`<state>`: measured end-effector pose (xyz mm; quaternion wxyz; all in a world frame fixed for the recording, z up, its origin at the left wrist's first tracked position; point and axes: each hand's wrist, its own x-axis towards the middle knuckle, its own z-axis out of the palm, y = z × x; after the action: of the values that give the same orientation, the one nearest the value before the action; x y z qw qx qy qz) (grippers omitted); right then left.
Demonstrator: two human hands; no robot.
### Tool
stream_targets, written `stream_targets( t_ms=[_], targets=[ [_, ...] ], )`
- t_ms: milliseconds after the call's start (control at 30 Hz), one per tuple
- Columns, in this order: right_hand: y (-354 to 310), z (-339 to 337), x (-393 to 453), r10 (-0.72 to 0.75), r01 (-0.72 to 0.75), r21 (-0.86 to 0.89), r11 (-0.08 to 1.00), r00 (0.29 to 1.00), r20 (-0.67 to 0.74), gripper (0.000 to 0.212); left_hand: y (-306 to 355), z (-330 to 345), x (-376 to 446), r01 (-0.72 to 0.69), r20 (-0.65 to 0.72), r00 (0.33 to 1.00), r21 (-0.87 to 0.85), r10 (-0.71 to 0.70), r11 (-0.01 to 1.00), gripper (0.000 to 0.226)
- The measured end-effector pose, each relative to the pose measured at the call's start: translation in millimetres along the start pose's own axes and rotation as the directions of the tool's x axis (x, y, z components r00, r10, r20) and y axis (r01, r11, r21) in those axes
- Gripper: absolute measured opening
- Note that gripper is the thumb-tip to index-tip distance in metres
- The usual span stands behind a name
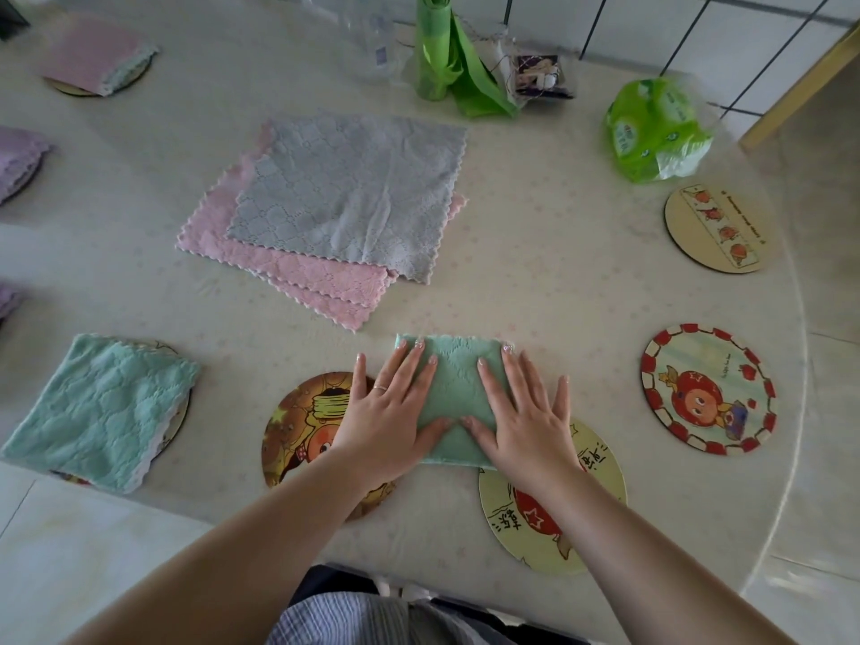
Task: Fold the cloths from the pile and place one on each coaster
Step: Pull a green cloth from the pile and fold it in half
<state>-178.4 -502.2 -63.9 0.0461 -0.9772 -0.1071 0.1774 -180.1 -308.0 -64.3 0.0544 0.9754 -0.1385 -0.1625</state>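
Table (535, 290): round, pale patterned cover; bears everything below.
Pile (344, 197): grey cloth over pink ones, just beyond the folded green cloth.
Folded green cloth (458, 393): flat on bare table, between cartoon coaster (298, 425) on its left and yellow coaster (526, 519) at its near right.
Left hand (386, 412): open, palm down, pressing cloth's left edge; grips nothing.
Right hand (521, 412): open, flat on cloth's right edge.
Next move, judged: both coasters adjacent; short slide either way.
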Motion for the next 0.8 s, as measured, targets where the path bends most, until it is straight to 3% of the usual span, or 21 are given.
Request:
stream_targets(
  t_ms=[100, 167, 267, 333, 433, 567, 733, 800],
  targets=[
    [-2, -3, 3, -0.02, 0.02, 0.012, 1.0, 0.999, 0.024, 0.075, 1, -4, 2, -0.013, 0.013, 1.0, -0.013, 0.013, 1.0, 0.078],
    [-2, -10, 1, 0.007, -0.003, 0.111, 0.994, 0.999, -0.033, 0.073, -2, -9, -1, 0.01, -0.032, 0.999, -0.083, -0.013, 0.997, 0.076],
    [5, -18, -11, 0.176, -0.089, 0.371, 0.924, 0.962, -0.208, 0.058, -12, -17, -17, 0.16, -0.199, 0.952, -0.322, -0.232, 0.933, 0.064],
    [5, -19, -19, 0.234, -0.125, 0.48, 0.868, 0.957, -0.174, 0.049, -17, -20, -28, 0.239, -0.212, 0.912, -0.422, -0.352, 0.875, 0.051],
    [-4, -17, -22, 0.227, -0.157, 0.521, 0.839, 0.971, -0.073, 0.049, -12, -15, -32, 0.233, -0.117, 0.941, -0.457, -0.318, 0.858, 0.042],
    [-10, -21, -18, 0.218, -0.16, 0.59, 0.791, 0.976, -0.028, 0.042, -8, -17, -23, 0.188, -0.032, 0.962, -0.64, -0.271, 0.745, 0.034],
    [-32, -34, -19, 0.251, -0.155, 0.814, 0.56, 0.968, 0.012, 0.031, -28, -44, -32, 0.162, 0.022, 0.96, -0.856, -0.278, 0.491, 0.032],
    [-52, -34, -25, 0.241, -0.148, 0.871, 0.469, 0.97, 0.035, 0.029, -48, -56, -46, 0.139, 0.0, 0.953, -0.889, -0.304, 0.437, 0.032]
  ],
)
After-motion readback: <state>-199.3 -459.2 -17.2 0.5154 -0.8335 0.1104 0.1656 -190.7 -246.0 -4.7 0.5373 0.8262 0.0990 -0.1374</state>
